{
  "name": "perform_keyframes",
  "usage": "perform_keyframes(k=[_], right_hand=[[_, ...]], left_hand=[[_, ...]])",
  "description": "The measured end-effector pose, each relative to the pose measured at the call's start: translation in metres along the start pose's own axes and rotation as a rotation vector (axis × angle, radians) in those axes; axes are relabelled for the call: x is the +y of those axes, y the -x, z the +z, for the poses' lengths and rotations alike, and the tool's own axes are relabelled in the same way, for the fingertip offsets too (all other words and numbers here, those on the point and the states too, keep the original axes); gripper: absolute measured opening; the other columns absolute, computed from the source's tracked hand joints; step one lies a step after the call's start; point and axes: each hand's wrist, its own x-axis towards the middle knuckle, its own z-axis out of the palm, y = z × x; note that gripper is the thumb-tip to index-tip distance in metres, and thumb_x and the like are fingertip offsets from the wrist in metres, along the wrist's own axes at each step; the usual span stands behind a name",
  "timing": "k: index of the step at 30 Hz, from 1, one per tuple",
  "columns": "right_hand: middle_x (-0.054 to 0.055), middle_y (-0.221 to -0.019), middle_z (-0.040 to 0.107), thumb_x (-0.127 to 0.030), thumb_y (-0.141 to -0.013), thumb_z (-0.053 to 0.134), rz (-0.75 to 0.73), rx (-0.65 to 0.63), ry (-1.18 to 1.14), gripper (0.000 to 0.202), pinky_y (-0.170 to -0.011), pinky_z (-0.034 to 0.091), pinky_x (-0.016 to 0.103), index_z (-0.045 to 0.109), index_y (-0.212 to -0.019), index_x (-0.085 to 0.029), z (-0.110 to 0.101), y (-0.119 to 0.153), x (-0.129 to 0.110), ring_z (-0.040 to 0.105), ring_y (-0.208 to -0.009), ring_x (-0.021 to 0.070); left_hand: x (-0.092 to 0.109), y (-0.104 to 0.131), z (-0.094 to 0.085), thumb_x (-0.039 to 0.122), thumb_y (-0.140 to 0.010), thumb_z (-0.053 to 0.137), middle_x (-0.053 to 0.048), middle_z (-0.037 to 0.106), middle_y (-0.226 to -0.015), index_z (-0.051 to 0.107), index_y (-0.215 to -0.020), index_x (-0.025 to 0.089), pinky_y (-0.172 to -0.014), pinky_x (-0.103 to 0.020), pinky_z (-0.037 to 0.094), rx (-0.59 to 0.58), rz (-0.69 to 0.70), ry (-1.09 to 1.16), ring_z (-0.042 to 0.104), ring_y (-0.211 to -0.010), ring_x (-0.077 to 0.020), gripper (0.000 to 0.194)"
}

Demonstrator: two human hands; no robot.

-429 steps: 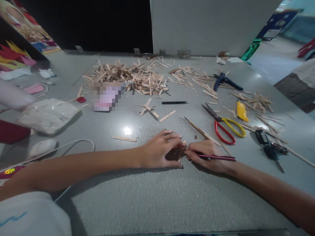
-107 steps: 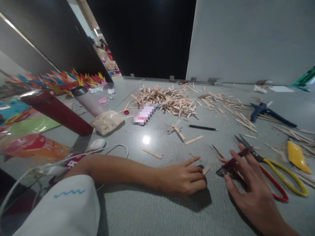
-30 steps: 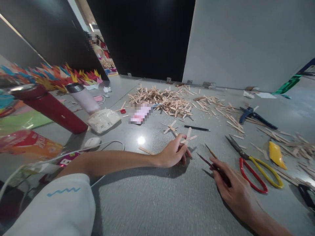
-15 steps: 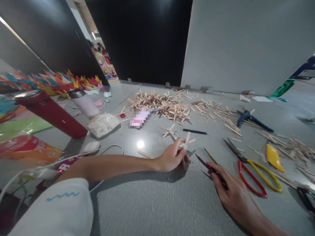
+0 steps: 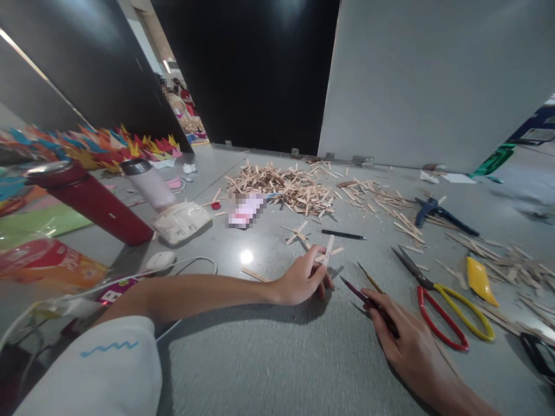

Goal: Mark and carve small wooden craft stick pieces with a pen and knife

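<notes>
My left hand (image 5: 306,276) is at the middle of the grey table, thumb and fingers pinched on a small cross of flat wooden sticks (image 5: 330,247). To its right, my right hand (image 5: 401,329) is closed around what look like dark, pointed tweezers (image 5: 355,289). Their two tips are spread apart and point toward the cross, without touching it. The back end of the tweezers is hidden under the palm. Another crossed-stick piece (image 5: 297,233) lies just beyond my left hand. A black pen (image 5: 344,234) rests behind the held cross.
A heap of wooden sticks (image 5: 277,185) lies at the back. On the right are scissors with red and yellow handles (image 5: 437,292), a yellow packet (image 5: 481,280) and a blue-handled tool (image 5: 446,214). A red flask (image 5: 93,202), white packet (image 5: 182,222) and cable (image 5: 191,261) occupy the left.
The tweezers' tips have moved slightly left, toward the cross. My left hand keeps its hold with almost no movement.
</notes>
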Motion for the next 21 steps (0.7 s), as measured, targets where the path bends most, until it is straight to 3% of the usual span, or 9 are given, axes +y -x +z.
perform_keyframes(k=[21], right_hand=[[0.003,-0.101,0.083,-0.024,-0.114,0.045,-0.03,0.005,0.012,0.022,-0.076,0.066,0.022,0.063,-0.126,-0.024,0.0016,0.0005,0.0015,0.083,-0.083,0.0161]], left_hand=[[0.0048,0.0015,-0.0008,0.04,-0.107,0.054,0.003,0.07,-0.08,0.043,-0.124,0.025,-0.052,-0.021,0.048,-0.009,-0.01,-0.01,0.064,-0.054,-0.0125,0.026]])
